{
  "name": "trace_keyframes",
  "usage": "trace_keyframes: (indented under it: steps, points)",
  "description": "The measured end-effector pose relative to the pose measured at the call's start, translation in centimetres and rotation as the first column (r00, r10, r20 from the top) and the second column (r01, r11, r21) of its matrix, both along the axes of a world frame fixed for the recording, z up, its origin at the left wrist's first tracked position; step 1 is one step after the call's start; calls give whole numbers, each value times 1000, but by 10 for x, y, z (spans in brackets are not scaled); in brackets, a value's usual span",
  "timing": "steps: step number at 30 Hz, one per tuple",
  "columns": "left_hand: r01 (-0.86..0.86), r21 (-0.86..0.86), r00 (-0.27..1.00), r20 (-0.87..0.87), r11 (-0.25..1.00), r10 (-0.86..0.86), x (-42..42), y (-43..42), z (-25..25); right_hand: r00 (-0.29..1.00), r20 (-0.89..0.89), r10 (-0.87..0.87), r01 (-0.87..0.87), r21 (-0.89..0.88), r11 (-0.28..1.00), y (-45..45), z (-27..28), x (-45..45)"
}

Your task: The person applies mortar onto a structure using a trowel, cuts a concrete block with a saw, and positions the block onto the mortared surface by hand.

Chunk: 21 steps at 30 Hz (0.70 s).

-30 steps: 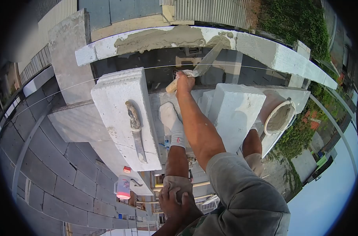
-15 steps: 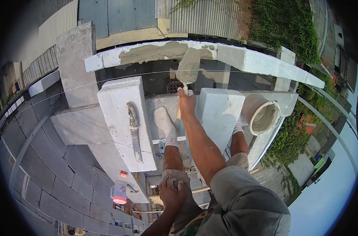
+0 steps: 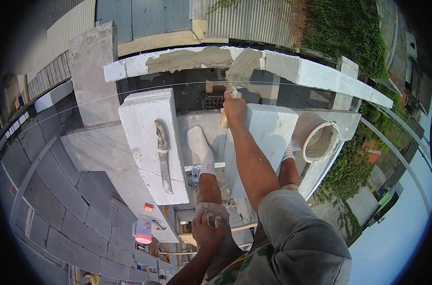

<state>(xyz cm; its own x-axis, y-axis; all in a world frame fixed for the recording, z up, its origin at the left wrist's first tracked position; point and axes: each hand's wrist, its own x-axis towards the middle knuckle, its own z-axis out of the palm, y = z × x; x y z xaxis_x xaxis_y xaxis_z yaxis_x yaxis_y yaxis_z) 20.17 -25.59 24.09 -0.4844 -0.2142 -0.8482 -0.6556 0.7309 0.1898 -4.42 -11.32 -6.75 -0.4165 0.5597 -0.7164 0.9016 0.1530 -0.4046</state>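
My right hand [image 3: 235, 109] is closed around the handle of a trowel [image 3: 244, 66]. The mortar-smeared blade lies against the row of white blocks [image 3: 315, 76] along the wall top. Left of the blade, grey wet mortar [image 3: 190, 59] coats part of that row. My left hand [image 3: 207, 232] rests on my knee, its fingers apart and holding nothing. Between my feet and the left side, a large white block [image 3: 145, 142] carries a long worn blade with a handle [image 3: 163, 156]. Another white block [image 3: 268, 128] stands beside my right forearm.
A bucket of mortar [image 3: 320, 142] stands at the right. A thin string line [image 3: 178, 84] crosses in front of the block row. A pink-and-clear jug [image 3: 143, 230] sits lower left. My socked foot [image 3: 199, 142] stands on a narrow ledge, with a drop beyond.
My right hand has moved the trowel to the right along the block row, and the blade is now tilted more to the right. My left hand stays on my knee.
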Motion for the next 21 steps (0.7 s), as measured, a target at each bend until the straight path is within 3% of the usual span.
trace_keyframes:
  steps: [3,4,8,11,12,16,18,20,21]
  points:
    - [-5,2,1000,-12,1000,6,0,1,-2,973,-165,163,-148,104,984,-21,13,11]
    - [-6,-7,1000,-16,1000,6,3,1,-3,986,-94,135,-135,13,991,-28,18,11]
    - [-9,-9,1000,-20,1000,9,4,0,-2,958,-152,242,-247,-14,969,-54,19,15]
    - [-18,-6,999,-33,1000,17,9,-1,-5,943,-217,253,-268,-43,962,-69,-21,39]
    - [-14,-4,999,-36,1000,13,11,-1,-6,920,-216,327,-340,-25,940,-71,10,27]
    - [-16,-28,1000,-7,999,15,13,1,-5,834,-295,466,-492,-17,870,-78,40,29]
    - [-17,-30,1000,-5,999,17,13,0,-6,948,-139,286,-316,-316,894,-80,58,33]
    - [-15,-10,999,-30,1000,15,16,0,-7,999,5,54,-41,-570,821,-75,65,50]
    - [-21,-6,1000,-19,1000,21,16,1,-6,997,48,-58,75,-581,810,-71,72,57]
